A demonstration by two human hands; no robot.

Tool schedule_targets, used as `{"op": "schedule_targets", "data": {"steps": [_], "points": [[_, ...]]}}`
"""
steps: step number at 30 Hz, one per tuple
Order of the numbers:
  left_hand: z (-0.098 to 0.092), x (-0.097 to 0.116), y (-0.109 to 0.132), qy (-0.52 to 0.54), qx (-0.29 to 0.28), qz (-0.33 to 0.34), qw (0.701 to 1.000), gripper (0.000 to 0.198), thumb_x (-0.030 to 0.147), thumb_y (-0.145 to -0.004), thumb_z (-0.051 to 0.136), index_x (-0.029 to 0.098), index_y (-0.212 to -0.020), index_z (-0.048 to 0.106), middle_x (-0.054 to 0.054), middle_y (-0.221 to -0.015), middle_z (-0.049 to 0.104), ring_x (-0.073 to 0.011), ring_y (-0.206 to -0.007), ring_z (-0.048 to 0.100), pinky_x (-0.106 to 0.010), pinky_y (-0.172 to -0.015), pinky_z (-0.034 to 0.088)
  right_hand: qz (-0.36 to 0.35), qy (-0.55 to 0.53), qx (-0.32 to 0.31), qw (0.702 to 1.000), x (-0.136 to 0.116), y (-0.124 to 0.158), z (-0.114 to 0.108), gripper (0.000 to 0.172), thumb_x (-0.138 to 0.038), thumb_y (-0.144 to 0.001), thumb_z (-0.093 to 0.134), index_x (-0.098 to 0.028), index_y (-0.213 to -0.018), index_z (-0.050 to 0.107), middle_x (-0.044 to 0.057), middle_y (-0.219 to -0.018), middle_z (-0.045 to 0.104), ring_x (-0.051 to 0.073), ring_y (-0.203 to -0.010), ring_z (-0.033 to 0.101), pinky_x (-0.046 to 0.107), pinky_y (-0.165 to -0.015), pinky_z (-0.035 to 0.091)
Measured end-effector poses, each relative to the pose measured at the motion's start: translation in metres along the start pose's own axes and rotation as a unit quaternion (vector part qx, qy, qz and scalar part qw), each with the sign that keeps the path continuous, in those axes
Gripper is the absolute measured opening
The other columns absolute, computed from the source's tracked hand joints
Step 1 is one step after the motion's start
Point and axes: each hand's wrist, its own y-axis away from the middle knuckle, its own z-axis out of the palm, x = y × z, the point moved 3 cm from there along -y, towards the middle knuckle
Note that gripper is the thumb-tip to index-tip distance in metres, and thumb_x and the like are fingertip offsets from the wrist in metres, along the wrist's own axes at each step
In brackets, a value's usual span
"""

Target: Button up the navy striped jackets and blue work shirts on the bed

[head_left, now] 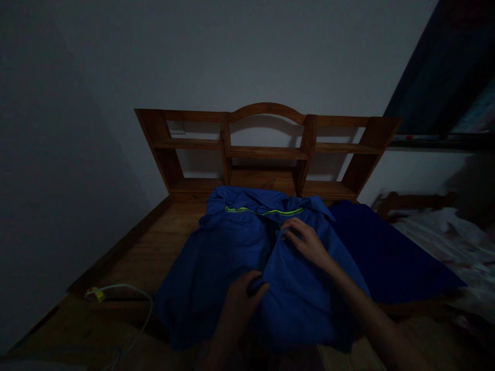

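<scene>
A blue jacket [228, 247] with thin yellow-green stripes across its chest lies spread out on a wooden surface, its front parted down the middle. My right hand [305, 241] pinches the upper part of the right-hand front edge between thumb and fingers. Lower down, my left hand [242, 299] is closed on a fold of the same jacket near the front opening. A darker blue bit of cloth shows between its thumb and fingers. The room is dim, so small details such as buttons or a zip cannot be made out.
Behind the jacket stands a wooden shelf unit [266, 152] against the wall. A dark blue flat cloth [386, 252] lies to the right, with pale rumpled bedding [452, 237] beyond it. At the left, a pale cable [149, 304] runs from a yellow piece [98, 294].
</scene>
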Motion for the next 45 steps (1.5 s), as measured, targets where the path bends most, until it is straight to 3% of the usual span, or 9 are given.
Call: {"op": "schedule_targets", "data": {"steps": [5, 8, 11, 15, 19, 23, 27, 32, 45], "points": [[-0.001, -0.013, -0.015, -0.095, 0.026, 0.068, 0.993, 0.035, 0.033, -0.085, 0.051, 0.023, -0.118, 0.055, -0.007, -0.118, 0.061, -0.0214, -0.110, 0.056, -0.038, -0.098, 0.043, -0.008, 0.085, 0.080, 0.993, 0.017, -0.038, -0.020, 0.017, -0.022, -0.089, 0.043, -0.019, -0.098, 0.058, 0.006, -0.101, 0.057, 0.017, -0.096, 0.055, 0.030, -0.087, 0.042], [-0.003, -0.036, -0.031, -0.152, 0.059, 0.112, 0.980, 0.035, 0.023, -0.090, 0.040, 0.021, -0.123, 0.052, -0.008, -0.121, 0.058, -0.0205, -0.115, 0.052, -0.042, -0.102, 0.039, -0.003, 0.155, 0.035, 0.987, 0.026, -0.056, -0.014, 0.034, -0.021, -0.086, 0.046, -0.017, -0.119, 0.048, 0.011, -0.120, 0.050, 0.020, -0.111, 0.050, 0.035, -0.095, 0.040], [-0.010, -0.059, -0.041, -0.192, 0.059, 0.144, 0.969, 0.039, 0.011, -0.088, 0.035, 0.021, -0.120, 0.055, -0.007, -0.124, 0.056, -0.0198, -0.118, 0.049, -0.043, -0.104, 0.037, 0.011, 0.239, -0.015, 0.971, 0.018, -0.048, 0.003, 0.059, -0.016, -0.081, 0.051, -0.017, -0.136, 0.031, 0.015, -0.141, 0.030, 0.026, -0.124, 0.040, 0.040, -0.099, 0.038], [-0.026, -0.058, -0.042, -0.185, 0.097, 0.135, 0.969, 0.038, 0.010, -0.086, 0.036, 0.021, -0.114, 0.059, -0.008, -0.125, 0.055, -0.0203, -0.116, 0.051, -0.044, -0.102, 0.039, -0.007, 0.270, 0.021, 0.963, -0.017, -0.010, 0.027, 0.055, -0.016, -0.083, 0.048, -0.021, -0.136, 0.034, 0.010, -0.147, 0.022, 0.027, -0.129, 0.033, 0.043, -0.105, 0.033], [-0.030, -0.027, -0.046, -0.091, 0.169, 0.047, 0.980, 0.027, 0.025, -0.088, 0.041, 0.019, -0.104, 0.062, -0.009, -0.105, 0.064, -0.0214, -0.099, 0.060, -0.039, -0.089, 0.047, 0.034, 0.174, 0.081, 0.981, -0.031, 0.022, 0.042, 0.037, -0.021, -0.088, 0.044, -0.022, -0.125, 0.046, 0.009, -0.130, 0.044, 0.021, -0.117, 0.047, 0.036, -0.099, 0.041], [-0.005, -0.012, -0.069, 0.075, 0.075, -0.049, 0.993, 0.033, 0.039, -0.083, 0.049, 0.017, -0.105, 0.061, -0.008, -0.096, 0.067, -0.0190, -0.080, 0.065, -0.029, -0.067, 0.052, 0.110, 0.039, 0.095, 0.989, -0.006, 0.033, 0.061, 0.021, -0.027, -0.086, 0.050, -0.021, -0.105, 0.057, 0.006, -0.097, 0.059, 0.017, -0.083, 0.059, 0.031, -0.077, 0.048], [0.020, -0.024, -0.094, 0.176, -0.005, -0.101, 0.979, 0.038, 0.041, -0.076, 0.057, 0.010, -0.097, 0.064, -0.007, -0.083, 0.068, -0.0155, -0.061, 0.061, -0.025, -0.054, 0.049, 0.179, -0.098, 0.080, 0.976, 0.025, 0.044, 0.082, 0.018, -0.031, -0.082, 0.055, -0.019, -0.093, 0.057, 0.001, -0.075, 0.058, 0.014, -0.064, 0.056, 0.025, -0.060, 0.045], [0.028, -0.033, -0.098, 0.199, -0.007, -0.072, 0.977, 0.034, 0.044, -0.074, 0.059, 0.011, -0.081, 0.067, -0.001, -0.067, 0.063, -0.0114, -0.054, 0.055, -0.021, -0.051, 0.043, 0.196, -0.158, 0.072, 0.965, 0.034, 0.054, 0.091, 0.021, -0.031, -0.077, 0.060, -0.019, -0.094, 0.055, -0.002, -0.070, 0.054, 0.011, -0.061, 0.051, 0.021, -0.057, 0.041], [0.025, -0.024, -0.081, 0.168, 0.017, -0.051, 0.984, 0.032, 0.045, -0.073, 0.060, 0.014, -0.078, 0.068, 0.000, -0.063, 0.062, -0.0121, -0.055, 0.054, -0.020, -0.052, 0.040, 0.166, -0.084, 0.056, 0.981, 0.017, 0.053, 0.086, 0.012, -0.031, -0.081, 0.057, -0.019, -0.082, 0.054, -0.004, -0.066, 0.047, 0.010, -0.058, 0.045, 0.021, -0.057, 0.035]]}}
